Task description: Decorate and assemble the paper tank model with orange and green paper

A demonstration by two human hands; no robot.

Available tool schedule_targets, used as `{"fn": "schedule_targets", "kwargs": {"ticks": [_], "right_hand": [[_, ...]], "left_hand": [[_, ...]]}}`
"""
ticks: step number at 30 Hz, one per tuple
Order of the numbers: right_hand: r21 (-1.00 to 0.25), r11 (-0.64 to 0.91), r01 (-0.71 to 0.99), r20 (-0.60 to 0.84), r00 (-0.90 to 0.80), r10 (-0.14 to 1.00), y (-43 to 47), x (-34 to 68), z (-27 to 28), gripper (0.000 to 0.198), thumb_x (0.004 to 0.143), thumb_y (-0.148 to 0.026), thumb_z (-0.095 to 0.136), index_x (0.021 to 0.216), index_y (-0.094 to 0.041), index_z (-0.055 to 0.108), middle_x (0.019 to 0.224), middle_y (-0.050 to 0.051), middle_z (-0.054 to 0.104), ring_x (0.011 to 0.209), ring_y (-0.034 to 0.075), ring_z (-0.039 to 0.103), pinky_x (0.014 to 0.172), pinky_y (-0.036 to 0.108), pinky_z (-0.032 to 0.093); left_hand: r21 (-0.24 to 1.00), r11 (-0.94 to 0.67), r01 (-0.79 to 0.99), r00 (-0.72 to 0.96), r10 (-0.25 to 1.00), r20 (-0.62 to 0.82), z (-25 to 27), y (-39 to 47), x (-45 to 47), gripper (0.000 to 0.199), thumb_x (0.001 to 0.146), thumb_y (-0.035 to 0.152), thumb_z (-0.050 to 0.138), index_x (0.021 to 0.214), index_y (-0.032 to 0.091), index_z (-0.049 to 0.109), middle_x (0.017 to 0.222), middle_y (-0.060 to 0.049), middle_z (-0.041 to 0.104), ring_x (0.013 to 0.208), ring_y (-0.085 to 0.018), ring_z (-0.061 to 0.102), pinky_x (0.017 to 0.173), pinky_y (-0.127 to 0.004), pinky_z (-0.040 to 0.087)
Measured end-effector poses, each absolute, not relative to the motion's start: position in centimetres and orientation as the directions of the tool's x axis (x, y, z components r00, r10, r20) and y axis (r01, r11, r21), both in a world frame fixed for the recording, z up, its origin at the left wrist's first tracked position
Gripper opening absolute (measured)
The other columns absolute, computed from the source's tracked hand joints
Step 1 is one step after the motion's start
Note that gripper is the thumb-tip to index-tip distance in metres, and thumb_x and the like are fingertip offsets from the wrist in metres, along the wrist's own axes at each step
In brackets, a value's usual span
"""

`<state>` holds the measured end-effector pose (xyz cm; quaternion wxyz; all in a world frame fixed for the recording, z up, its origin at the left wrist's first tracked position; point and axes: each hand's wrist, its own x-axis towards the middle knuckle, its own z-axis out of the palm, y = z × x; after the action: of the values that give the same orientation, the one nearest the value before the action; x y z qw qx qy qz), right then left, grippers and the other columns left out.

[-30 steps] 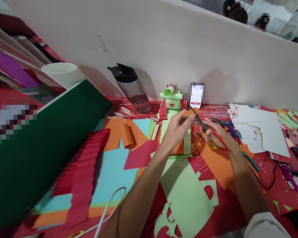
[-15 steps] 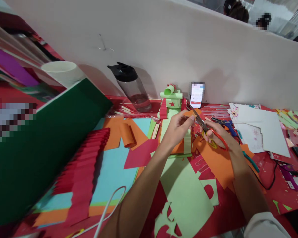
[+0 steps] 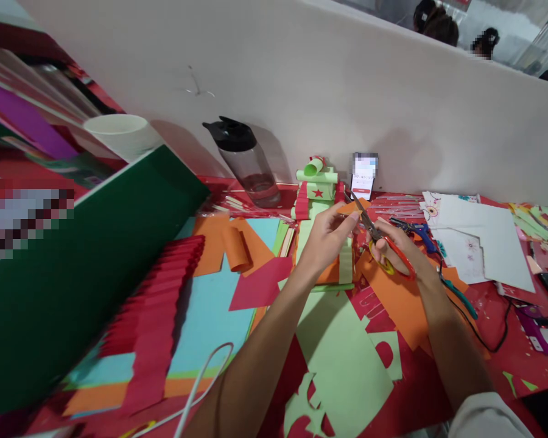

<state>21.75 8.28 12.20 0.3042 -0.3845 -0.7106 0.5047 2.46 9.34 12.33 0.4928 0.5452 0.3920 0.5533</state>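
My left hand (image 3: 327, 234) pinches a small piece of orange paper (image 3: 352, 207) between thumb and fingers. In my right hand (image 3: 395, 243) is a pair of scissors (image 3: 368, 224) with red and yellow handles, its blades parted beside the orange piece. Just behind my left hand stands a light green paper model (image 3: 317, 191) with a red star and red strips on its sides; its lower part is partly covered by the hand. Under my forearms lie a light green sheet (image 3: 342, 347) with cut-outs and an orange sheet (image 3: 395, 298).
A tilted water bottle (image 3: 249, 164) and a phone (image 3: 364, 176) stand against the white partition (image 3: 274, 73). A dark green board (image 3: 95, 261) leans at left before a white cup (image 3: 119, 134). Pleated red paper (image 3: 159, 316) lies beside it. A blue glue gun (image 3: 422, 234) and white card (image 3: 502, 243) lie right.
The scissors' handles have drawn slightly closer together, and their blades have shifted a little. My left hand keeps its hold on the orange paper. The whole view has moved very slightly.
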Motion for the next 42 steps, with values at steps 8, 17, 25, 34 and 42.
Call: {"fn": "schedule_targets", "kwargs": {"ticks": [8,17,25,34,42], "right_hand": [[-0.94,0.235,0.245,0.088,-0.494,0.865,7.9,20.7,12.6,0.064,0.089,-0.086,0.052,0.096,-0.022,0.055,0.069,-0.002,0.055,0.054,0.013,0.051,0.058,0.028,0.047],[-0.934,0.249,0.257,0.092,-0.499,0.862,8.1,21.1,12.1,0.067,0.087,-0.087,0.052,0.097,-0.022,0.056,0.073,-0.002,0.056,0.058,0.014,0.053,0.057,0.027,0.044],[-0.912,0.282,0.296,0.113,-0.481,0.869,7.9,20.7,12.1,0.067,0.089,-0.088,0.046,0.096,-0.022,0.056,0.068,-0.002,0.058,0.056,0.014,0.055,0.06,0.029,0.044],[-0.962,0.194,0.194,0.119,-0.343,0.932,7.8,20.3,11.7,0.052,0.092,-0.075,0.06,0.093,-0.024,0.056,0.063,-0.003,0.056,0.049,0.014,0.051,0.048,0.027,0.042],[-0.975,0.2,0.095,0.181,-0.184,0.966,8.6,21.1,12.5,0.043,0.082,-0.047,0.084,0.101,-0.025,0.052,0.078,-0.005,0.06,0.06,0.012,0.056,0.057,0.027,0.049]], "left_hand": [[0.966,-0.21,-0.149,0.063,0.973,0.221,12.4,9.3,2.3,0.033,0.084,0.05,0.075,0.076,0.022,0.059,0.067,0.002,0.063,0.061,-0.015,0.059,0.065,-0.028,0.051],[0.966,-0.226,-0.123,0.078,0.969,0.236,12.1,9.5,2.1,0.026,0.087,0.046,0.07,0.081,0.021,0.064,0.066,0.002,0.062,0.062,-0.015,0.058,0.065,-0.028,0.048],[0.969,-0.224,-0.104,0.099,0.967,0.234,12.4,9.3,2.1,0.027,0.087,0.046,0.07,0.079,0.02,0.064,0.067,0.002,0.064,0.062,-0.015,0.058,0.065,-0.027,0.048],[0.974,-0.212,-0.074,0.146,0.964,0.221,11.6,9.7,2.4,0.024,0.086,0.043,0.066,0.077,0.021,0.063,0.067,0.001,0.064,0.062,-0.016,0.059,0.061,-0.027,0.046],[0.974,-0.192,0.123,0.438,0.891,0.12,11.4,9.3,2.5,0.023,0.088,0.043,0.066,0.084,0.02,0.067,0.078,-0.002,0.069,0.07,-0.018,0.062,0.063,-0.028,0.047]]}}
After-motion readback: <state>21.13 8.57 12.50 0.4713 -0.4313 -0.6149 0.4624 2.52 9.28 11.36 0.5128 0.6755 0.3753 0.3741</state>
